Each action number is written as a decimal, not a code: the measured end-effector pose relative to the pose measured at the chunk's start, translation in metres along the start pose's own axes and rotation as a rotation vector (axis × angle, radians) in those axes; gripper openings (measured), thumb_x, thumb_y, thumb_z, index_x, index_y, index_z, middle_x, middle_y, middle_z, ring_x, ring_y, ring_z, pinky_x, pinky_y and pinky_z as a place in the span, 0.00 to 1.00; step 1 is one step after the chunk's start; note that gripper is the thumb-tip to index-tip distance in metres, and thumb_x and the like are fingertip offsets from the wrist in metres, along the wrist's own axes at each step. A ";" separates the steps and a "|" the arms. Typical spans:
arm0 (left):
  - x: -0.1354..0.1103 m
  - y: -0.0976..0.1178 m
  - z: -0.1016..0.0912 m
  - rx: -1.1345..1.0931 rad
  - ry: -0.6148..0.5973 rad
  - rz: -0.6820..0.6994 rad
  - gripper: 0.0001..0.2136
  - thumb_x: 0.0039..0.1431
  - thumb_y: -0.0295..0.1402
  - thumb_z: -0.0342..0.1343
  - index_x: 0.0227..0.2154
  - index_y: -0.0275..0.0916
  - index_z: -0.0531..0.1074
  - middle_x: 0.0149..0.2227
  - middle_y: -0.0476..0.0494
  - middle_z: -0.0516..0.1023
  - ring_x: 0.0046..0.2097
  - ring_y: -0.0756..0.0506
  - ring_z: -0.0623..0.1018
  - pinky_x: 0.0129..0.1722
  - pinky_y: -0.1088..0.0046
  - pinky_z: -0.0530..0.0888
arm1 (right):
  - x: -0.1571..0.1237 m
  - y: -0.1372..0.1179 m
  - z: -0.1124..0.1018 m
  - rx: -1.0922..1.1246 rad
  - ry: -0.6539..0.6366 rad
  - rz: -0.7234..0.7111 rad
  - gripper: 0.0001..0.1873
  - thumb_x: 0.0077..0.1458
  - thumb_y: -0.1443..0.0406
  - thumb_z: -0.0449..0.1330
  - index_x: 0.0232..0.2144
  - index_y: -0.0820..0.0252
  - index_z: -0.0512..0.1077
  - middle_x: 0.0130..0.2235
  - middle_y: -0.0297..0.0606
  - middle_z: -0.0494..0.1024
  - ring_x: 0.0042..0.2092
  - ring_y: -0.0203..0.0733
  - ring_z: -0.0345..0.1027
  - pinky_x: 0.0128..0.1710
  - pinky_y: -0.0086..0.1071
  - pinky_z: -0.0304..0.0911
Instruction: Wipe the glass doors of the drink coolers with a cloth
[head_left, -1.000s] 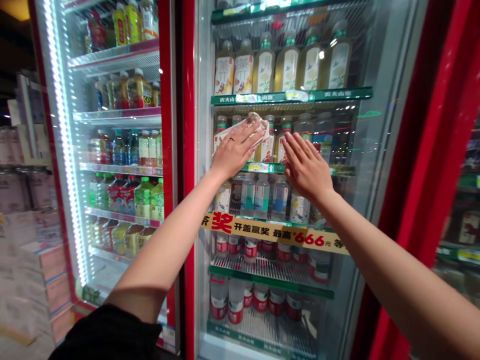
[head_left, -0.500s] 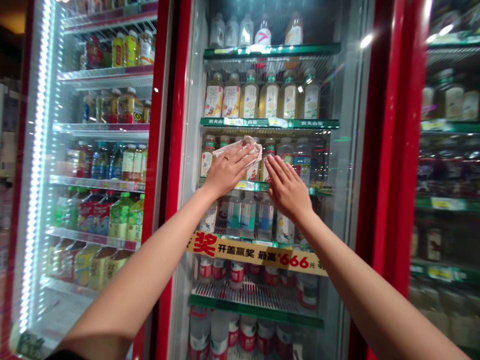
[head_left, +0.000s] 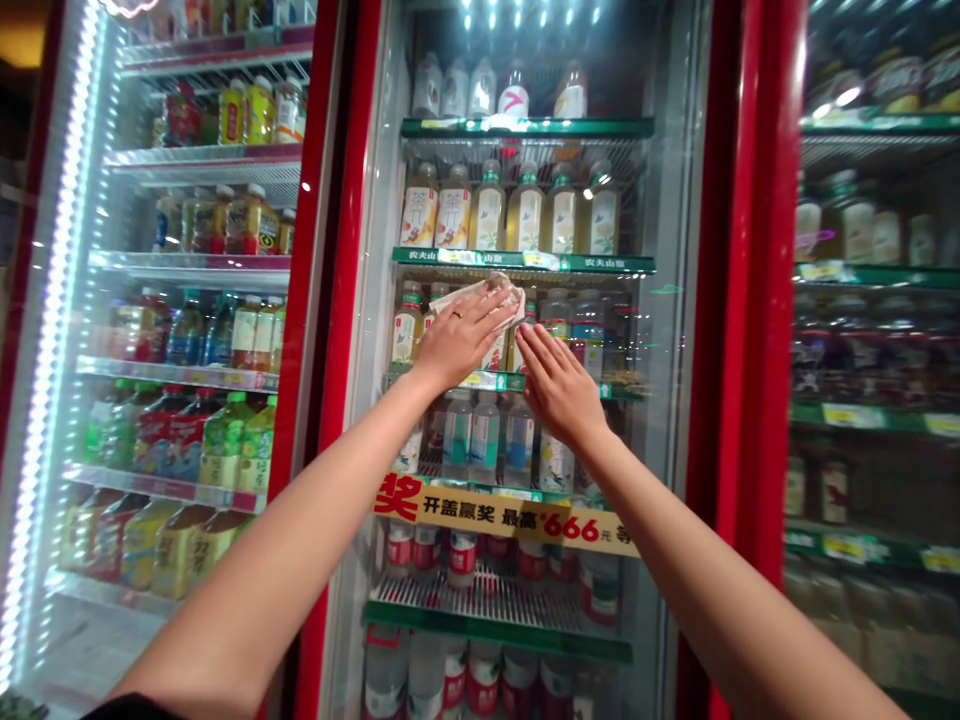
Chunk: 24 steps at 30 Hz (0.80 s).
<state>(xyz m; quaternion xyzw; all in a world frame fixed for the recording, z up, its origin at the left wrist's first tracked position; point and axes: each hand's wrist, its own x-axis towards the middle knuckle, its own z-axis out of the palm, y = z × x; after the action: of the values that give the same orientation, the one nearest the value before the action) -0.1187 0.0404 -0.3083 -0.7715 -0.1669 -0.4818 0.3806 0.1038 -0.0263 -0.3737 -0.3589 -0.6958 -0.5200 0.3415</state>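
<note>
My left hand (head_left: pixel 459 338) lies flat on a white cloth (head_left: pixel 501 293), pressing it against the glass door (head_left: pixel 660 400) of a red-framed drinks fridge. A ring shows on one finger. My right hand (head_left: pixel 556 380) rests open on the same glass just to the right, fingers stretched out and pointing up-left, holding nothing. Behind the glass stand rows of tea bottles (head_left: pixel 487 215) and water bottles (head_left: pixel 480 440) on green shelves.
A yellow promotional banner (head_left: pixel 510 515) runs across the door below my hands. A second lit fridge (head_left: pixel 187 330) with juice bottles stands to the left, and another red-framed fridge (head_left: pixel 870 350) to the right.
The view has pulled back and tilted up, so both hands sit lower and further left in the picture. Both hands stay on the glass, the cloth under my left.
</note>
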 end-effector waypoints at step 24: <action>0.016 0.015 0.012 -0.006 0.048 -0.071 0.24 0.78 0.34 0.44 0.73 0.58 0.63 0.77 0.55 0.62 0.79 0.44 0.60 0.77 0.49 0.60 | -0.022 0.032 -0.005 -0.027 0.202 0.161 0.47 0.67 0.71 0.51 0.81 0.51 0.36 0.80 0.42 0.53 0.79 0.57 0.51 0.77 0.61 0.56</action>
<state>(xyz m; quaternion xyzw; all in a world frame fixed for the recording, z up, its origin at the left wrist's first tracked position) -0.0939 0.0379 -0.3041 -0.7545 -0.1835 -0.5137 0.3648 0.1431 -0.0277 -0.3756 -0.3640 -0.6196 -0.5336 0.4459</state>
